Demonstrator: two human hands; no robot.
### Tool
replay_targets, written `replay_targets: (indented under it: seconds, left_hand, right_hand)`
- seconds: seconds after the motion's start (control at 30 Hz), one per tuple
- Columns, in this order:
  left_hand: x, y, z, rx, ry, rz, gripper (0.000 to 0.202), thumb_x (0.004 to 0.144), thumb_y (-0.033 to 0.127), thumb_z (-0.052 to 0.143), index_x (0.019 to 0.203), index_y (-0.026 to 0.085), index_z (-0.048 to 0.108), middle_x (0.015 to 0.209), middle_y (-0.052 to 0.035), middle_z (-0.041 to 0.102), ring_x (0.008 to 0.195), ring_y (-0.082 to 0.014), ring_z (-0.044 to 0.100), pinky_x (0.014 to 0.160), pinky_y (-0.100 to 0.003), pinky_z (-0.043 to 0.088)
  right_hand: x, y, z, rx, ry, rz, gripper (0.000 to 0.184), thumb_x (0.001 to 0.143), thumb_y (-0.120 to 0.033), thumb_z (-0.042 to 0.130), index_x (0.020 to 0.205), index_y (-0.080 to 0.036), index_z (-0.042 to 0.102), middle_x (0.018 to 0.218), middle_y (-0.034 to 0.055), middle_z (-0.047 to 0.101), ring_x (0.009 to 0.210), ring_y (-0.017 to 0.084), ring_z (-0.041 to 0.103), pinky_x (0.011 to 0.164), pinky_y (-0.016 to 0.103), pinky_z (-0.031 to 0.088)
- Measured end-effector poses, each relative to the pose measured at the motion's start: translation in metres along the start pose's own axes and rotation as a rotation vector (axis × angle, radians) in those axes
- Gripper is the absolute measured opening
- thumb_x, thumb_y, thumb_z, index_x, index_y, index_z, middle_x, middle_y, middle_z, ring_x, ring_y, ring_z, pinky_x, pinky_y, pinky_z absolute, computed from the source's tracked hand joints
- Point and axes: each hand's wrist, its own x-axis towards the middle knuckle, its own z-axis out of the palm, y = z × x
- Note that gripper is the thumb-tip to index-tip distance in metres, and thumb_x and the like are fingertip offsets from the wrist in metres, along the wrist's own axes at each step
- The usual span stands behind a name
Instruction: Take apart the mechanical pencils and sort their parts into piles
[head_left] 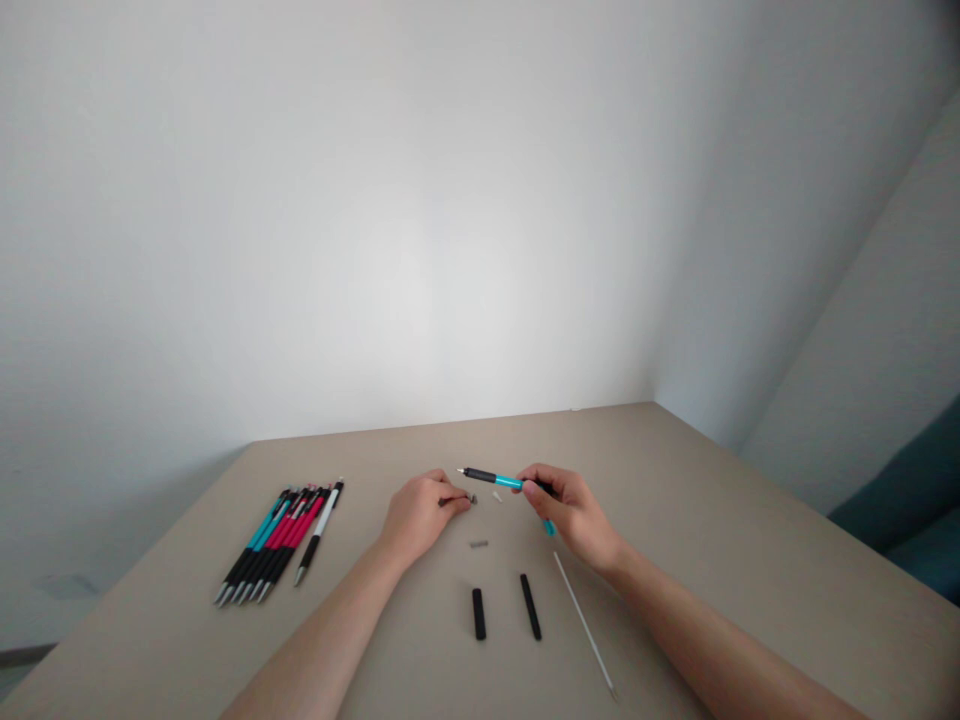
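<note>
My right hand (pixel 566 510) pinches a pen with a turquoise barrel and black grip (pixel 480 475), held above the table, nearly level. Its thin pale end points left, with no silver cone on it. A second turquoise part (pixel 549 527) shows under that hand; I cannot tell whether it is held. Fingers closed at the tips, my left hand (pixel 424 515) rests on the table around a small grey pen piece (pixel 473 499), mostly hidden. Between the hands lie a small white piece (pixel 497 497) and a spring (pixel 478 544).
Nearer me lie a short black tube (pixel 478 614), a longer black tube (pixel 530 606) and a thin white refill (pixel 585 625). Several turquoise and red pens (pixel 274 550) lie in a row at left, beside a white pen (pixel 321 530). A wall (pixel 450 250) borders the beige table (pixel 405 650).
</note>
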Motion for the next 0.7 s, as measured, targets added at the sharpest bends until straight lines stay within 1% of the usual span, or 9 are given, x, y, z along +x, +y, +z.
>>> replay_targets:
  seconds: [0.13,0.23,0.37,0.43,0.5,0.57,0.63,0.7]
  left_hand:
    - [0.0,-0.001,0.0,-0.02,-0.003,0.005,0.017,0.08,0.033,0.06,0.084,0.029,0.076,0.082,-0.0004,0.065,0.073,-0.0167,0.061,0.064,-0.026,0.04]
    - [0.0,-0.005,-0.001,-0.114,0.006,0.012,0.017,0.076,0.033,0.063,0.087,0.026,0.075,0.081,-0.0014,0.064,0.07,-0.0157,0.058,0.065,-0.026,0.041]
    - [-0.005,-0.013,-0.005,-0.409,0.114,-0.025,0.034,0.07,0.034,0.068,0.101,0.019,0.07,0.078,-0.0008,0.061,0.058,-0.0109,0.048,0.057,-0.023,0.039]
    - [-0.009,-0.016,-0.008,-0.58,0.188,-0.086,0.039,0.067,0.039,0.07,0.099,0.015,0.068,0.074,-0.0002,0.059,0.054,-0.0094,0.044,0.053,-0.022,0.036]
    - [-0.012,-0.018,-0.011,-0.693,0.254,-0.144,0.042,0.066,0.045,0.069,0.093,0.013,0.066,0.07,0.0002,0.056,0.054,-0.0095,0.044,0.051,-0.021,0.035]
    - [-0.015,-0.017,-0.013,-0.729,0.285,-0.172,0.045,0.066,0.051,0.067,0.09,0.013,0.064,0.069,-0.0002,0.055,0.056,-0.0107,0.046,0.051,-0.021,0.035]
    - [-0.02,-0.013,-0.013,-0.725,0.275,-0.17,0.047,0.066,0.054,0.066,0.09,0.013,0.064,0.069,-0.0008,0.055,0.057,-0.0115,0.047,0.051,-0.021,0.034]
    - [-0.026,-0.009,-0.011,-0.719,0.257,-0.155,0.046,0.07,0.055,0.062,0.091,0.014,0.064,0.067,-0.0004,0.053,0.056,-0.0112,0.045,0.05,-0.021,0.032]
  right_hand:
    - [0.0,-0.001,0.0,-0.016,-0.001,-0.002,0.04,0.08,-0.055,0.05,0.077,-0.016,0.058,0.056,-0.0041,0.034,0.053,0.011,0.028,0.05,0.025,0.022]
    - [0.0,0.0,-0.001,-0.023,-0.003,-0.008,0.04,0.081,-0.055,0.049,0.078,-0.016,0.059,0.056,-0.0042,0.033,0.053,0.011,0.028,0.05,0.025,0.022]
    - [0.0,0.002,-0.002,-0.099,-0.016,-0.025,0.036,0.084,-0.05,0.047,0.08,-0.016,0.06,0.056,-0.0042,0.035,0.053,0.012,0.03,0.05,0.025,0.024]
    - [-0.001,0.001,-0.002,-0.176,-0.017,-0.04,0.032,0.085,-0.045,0.047,0.079,-0.016,0.06,0.058,-0.0033,0.039,0.054,0.012,0.033,0.051,0.025,0.026]
    - [-0.002,-0.001,-0.001,-0.256,-0.01,-0.062,0.027,0.086,-0.039,0.047,0.078,-0.016,0.06,0.059,-0.0019,0.044,0.056,0.013,0.037,0.053,0.026,0.028]
    - [-0.002,-0.003,0.0,-0.325,-0.009,-0.085,0.024,0.086,-0.034,0.047,0.079,-0.016,0.061,0.061,-0.0007,0.048,0.057,0.014,0.04,0.054,0.026,0.03]
    - [-0.003,-0.005,0.002,-0.367,-0.016,-0.103,0.022,0.086,-0.031,0.047,0.079,-0.016,0.062,0.062,0.0004,0.052,0.058,0.014,0.042,0.055,0.026,0.031]
    - [-0.004,-0.006,0.003,-0.388,-0.025,-0.123,0.021,0.086,-0.03,0.047,0.08,-0.016,0.063,0.063,0.001,0.054,0.058,0.014,0.044,0.055,0.026,0.032]
